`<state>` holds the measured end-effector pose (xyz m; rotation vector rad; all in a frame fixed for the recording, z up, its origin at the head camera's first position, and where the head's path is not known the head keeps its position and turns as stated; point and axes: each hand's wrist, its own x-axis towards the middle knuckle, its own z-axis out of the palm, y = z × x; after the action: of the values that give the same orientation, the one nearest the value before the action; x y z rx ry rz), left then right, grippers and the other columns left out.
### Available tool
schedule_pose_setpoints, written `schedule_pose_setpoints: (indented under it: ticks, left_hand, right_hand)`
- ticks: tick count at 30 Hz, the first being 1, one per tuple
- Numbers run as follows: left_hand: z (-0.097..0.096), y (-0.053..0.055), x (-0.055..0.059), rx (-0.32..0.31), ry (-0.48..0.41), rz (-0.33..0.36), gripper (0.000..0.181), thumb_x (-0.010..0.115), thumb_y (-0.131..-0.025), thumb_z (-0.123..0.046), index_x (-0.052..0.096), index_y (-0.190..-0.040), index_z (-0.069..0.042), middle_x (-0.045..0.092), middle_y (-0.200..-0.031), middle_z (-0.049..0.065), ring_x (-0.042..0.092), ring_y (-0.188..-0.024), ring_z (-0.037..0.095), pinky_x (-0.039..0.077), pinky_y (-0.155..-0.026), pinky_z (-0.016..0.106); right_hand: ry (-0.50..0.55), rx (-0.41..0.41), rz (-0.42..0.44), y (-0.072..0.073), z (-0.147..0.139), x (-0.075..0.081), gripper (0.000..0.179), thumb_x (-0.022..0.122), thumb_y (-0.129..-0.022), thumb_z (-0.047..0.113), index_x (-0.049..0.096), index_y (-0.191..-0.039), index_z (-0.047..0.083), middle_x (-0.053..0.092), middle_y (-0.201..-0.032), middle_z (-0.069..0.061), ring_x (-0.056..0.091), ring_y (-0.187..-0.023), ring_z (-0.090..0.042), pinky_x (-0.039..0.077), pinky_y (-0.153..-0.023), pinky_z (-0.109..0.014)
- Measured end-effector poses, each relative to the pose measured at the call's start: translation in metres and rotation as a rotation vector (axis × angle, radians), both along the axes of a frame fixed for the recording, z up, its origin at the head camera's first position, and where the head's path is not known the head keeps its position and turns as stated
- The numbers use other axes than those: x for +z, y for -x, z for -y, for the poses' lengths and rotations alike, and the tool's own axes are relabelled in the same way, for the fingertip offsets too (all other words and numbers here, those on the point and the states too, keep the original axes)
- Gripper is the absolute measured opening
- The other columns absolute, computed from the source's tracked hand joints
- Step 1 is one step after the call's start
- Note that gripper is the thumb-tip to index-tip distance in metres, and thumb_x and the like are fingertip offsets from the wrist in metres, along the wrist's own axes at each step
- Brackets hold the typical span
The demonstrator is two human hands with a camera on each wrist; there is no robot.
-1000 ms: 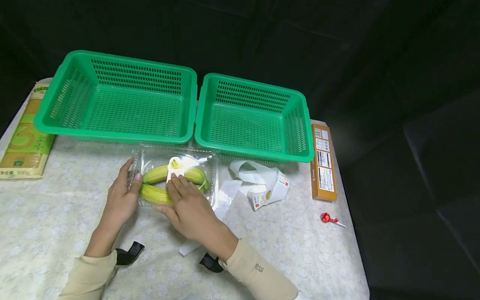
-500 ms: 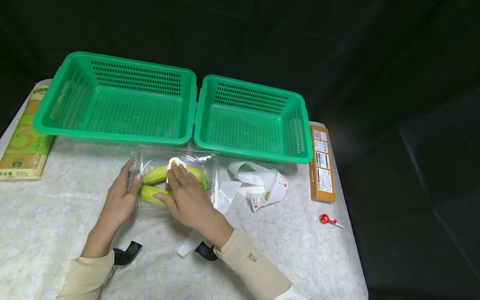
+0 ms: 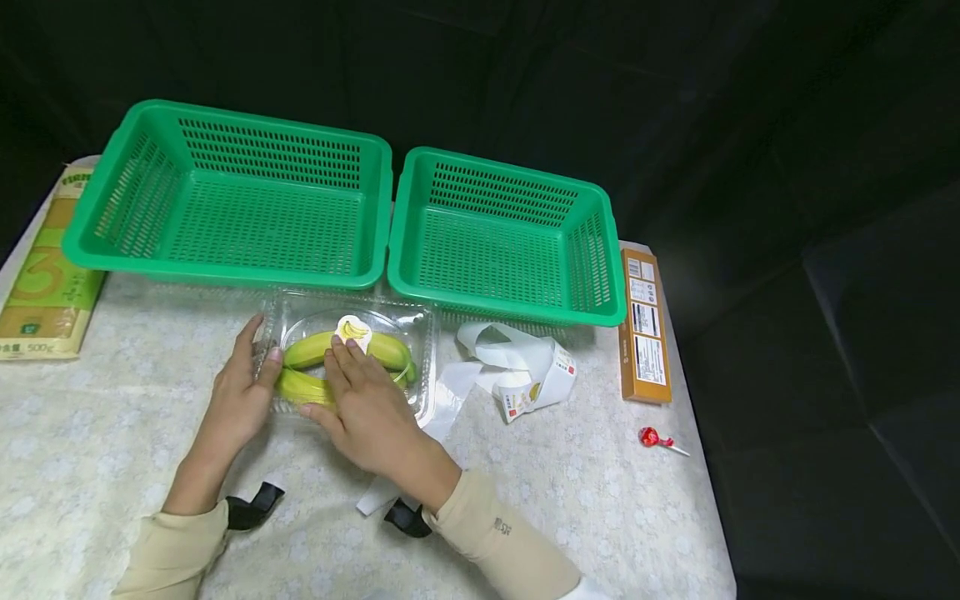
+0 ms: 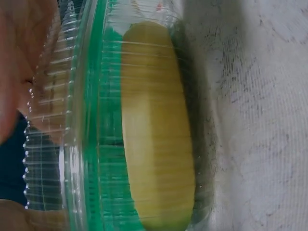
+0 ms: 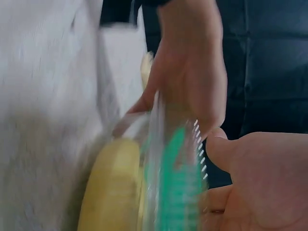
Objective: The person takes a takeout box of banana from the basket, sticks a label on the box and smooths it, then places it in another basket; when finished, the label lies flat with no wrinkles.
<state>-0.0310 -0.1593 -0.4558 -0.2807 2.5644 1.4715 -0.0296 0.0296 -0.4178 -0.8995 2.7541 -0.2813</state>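
A clear plastic clamshell box (image 3: 425,333) lies on the table with bananas (image 3: 303,387) inside. On its lid is a white banana sticker (image 3: 352,327). My left hand (image 3: 238,398) grips the box's left side, its thumb at the near left corner and its fingers along the side. My right hand (image 3: 369,417) rests on the lid with straight fingers, the fingertips touching the sticker's lower edge. In the left wrist view a banana (image 4: 156,130) shows through the ribbed side wall. The right wrist view is blurred; there the left hand (image 5: 192,72) is at the box's far end.
Two green baskets (image 3: 225,273) (image 3: 510,310) stand behind the box. A curled strip of white label tape (image 3: 536,367) lies to its right. Farther right are an orange carton (image 3: 645,333) and a red lollipop (image 3: 651,437). A yellow-green packet (image 3: 48,283) lies at the left edge.
My right hand slid up over the sticker, covering more of it, then back down towards me, so the sticker shows again. My left hand and the box stayed nearly in place.
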Motion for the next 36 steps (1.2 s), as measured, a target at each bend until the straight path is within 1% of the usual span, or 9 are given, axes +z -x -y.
schedule_pose_setpoints:
  ticks: [9, 11, 14, 16, 19, 23, 26, 30, 36]
  left_hand:
    - [0.000, -0.002, 0.002, 0.030, -0.026, 0.020, 0.067, 0.032, -0.109, -0.039, 0.000, -0.164, -0.017, 0.015, -0.163, 0.034, 0.018, -0.146, 0.062, 0.020, -0.109, 0.081]
    - [0.001, -0.003, 0.003, 0.027, -0.038, 0.035, 0.067, 0.032, -0.109, -0.040, -0.001, -0.164, -0.019, 0.014, -0.164, 0.033, 0.016, -0.147, 0.060, 0.019, -0.110, 0.081]
    - [0.002, -0.003, 0.003, 0.042, -0.122, 0.015, 0.068, 0.038, -0.108, -0.037, 0.004, -0.164, -0.019, 0.019, -0.163, 0.034, 0.020, -0.149, 0.056, 0.021, -0.114, 0.076]
    - [0.004, -0.004, 0.003, 0.068, -0.187, -0.016, 0.067, 0.042, -0.108, -0.034, 0.007, -0.164, -0.018, 0.026, -0.160, 0.032, 0.029, -0.148, 0.048, 0.031, -0.115, 0.065]
    - [0.007, -0.008, 0.003, 0.120, -0.256, -0.067, 0.066, 0.046, -0.107, -0.032, 0.014, -0.163, -0.016, 0.038, -0.154, 0.024, 0.047, -0.133, 0.019, 0.042, -0.108, 0.029]
    - [0.013, -0.013, 0.004, 0.156, -0.239, -0.048, 0.065, 0.045, -0.107, -0.039, 0.021, -0.161, -0.015, 0.044, -0.150, 0.017, 0.043, -0.112, -0.011, 0.040, -0.087, 0.007]
    - [0.018, -0.015, 0.003, 0.164, -0.212, -0.018, 0.062, 0.046, -0.106, -0.043, 0.032, -0.159, -0.014, 0.053, -0.137, 0.001, 0.045, -0.107, -0.012, 0.040, -0.085, 0.007]
    - [0.020, -0.015, 0.001, 0.184, -0.193, -0.010, 0.057, 0.047, -0.106, -0.044, 0.043, -0.153, -0.013, 0.051, -0.116, -0.022, 0.049, -0.099, -0.010, 0.043, -0.080, 0.008]
    - [0.021, -0.015, 0.000, 0.219, -0.219, -0.018, 0.053, 0.049, -0.106, -0.038, 0.049, -0.145, -0.003, 0.054, -0.102, -0.028, 0.053, -0.095, -0.010, 0.045, -0.077, 0.006]
  right_hand:
    - [0.113, 0.031, 0.125, -0.026, -0.015, 0.010, 0.075, 0.032, -0.105, 0.059, 0.032, -0.156, 0.004, 0.022, -0.167, -0.013, 0.019, -0.157, -0.026, 0.019, -0.128, -0.043]
    - [0.183, 0.017, 0.188, -0.025, -0.022, 0.015, 0.073, 0.033, -0.105, 0.058, 0.032, -0.157, 0.006, 0.023, -0.167, -0.009, 0.021, -0.157, -0.025, 0.019, -0.128, -0.045]
    - [0.399, -0.071, 0.256, -0.020, -0.035, 0.021, 0.061, 0.041, -0.106, 0.050, 0.042, -0.153, 0.011, 0.033, -0.164, -0.004, 0.031, -0.154, -0.024, 0.025, -0.126, -0.047]
    - [0.569, -0.171, 0.246, -0.015, -0.046, 0.022, 0.051, 0.048, -0.106, 0.042, 0.051, -0.147, 0.013, 0.043, -0.160, -0.002, 0.038, -0.150, -0.023, 0.030, -0.124, -0.047]
    - [0.750, -0.340, 0.166, -0.006, -0.062, 0.019, 0.042, 0.054, -0.104, 0.034, 0.059, -0.140, 0.012, 0.049, -0.155, -0.004, 0.043, -0.148, -0.025, 0.032, -0.123, -0.049]
    - [0.770, -0.521, 0.133, 0.005, -0.079, 0.007, 0.051, 0.056, -0.103, 0.035, 0.050, -0.148, 0.011, 0.038, -0.162, -0.007, 0.034, -0.152, -0.031, 0.029, -0.121, -0.059]
    - [0.750, -0.602, 0.210, 0.006, -0.086, -0.004, 0.061, 0.056, -0.102, 0.038, 0.039, -0.155, 0.013, 0.026, -0.167, -0.011, 0.031, -0.151, -0.037, 0.031, -0.119, -0.061]
    - [0.787, -0.620, 0.352, 0.004, -0.091, -0.014, 0.067, 0.056, -0.102, 0.037, 0.031, -0.158, 0.009, 0.024, -0.167, -0.015, 0.033, -0.151, -0.038, 0.034, -0.121, -0.051]
    - [0.873, -0.599, 0.458, 0.002, -0.095, -0.024, 0.068, 0.055, -0.104, 0.036, 0.029, -0.157, 0.002, 0.028, -0.165, -0.017, 0.033, -0.151, -0.034, 0.033, -0.122, -0.045]
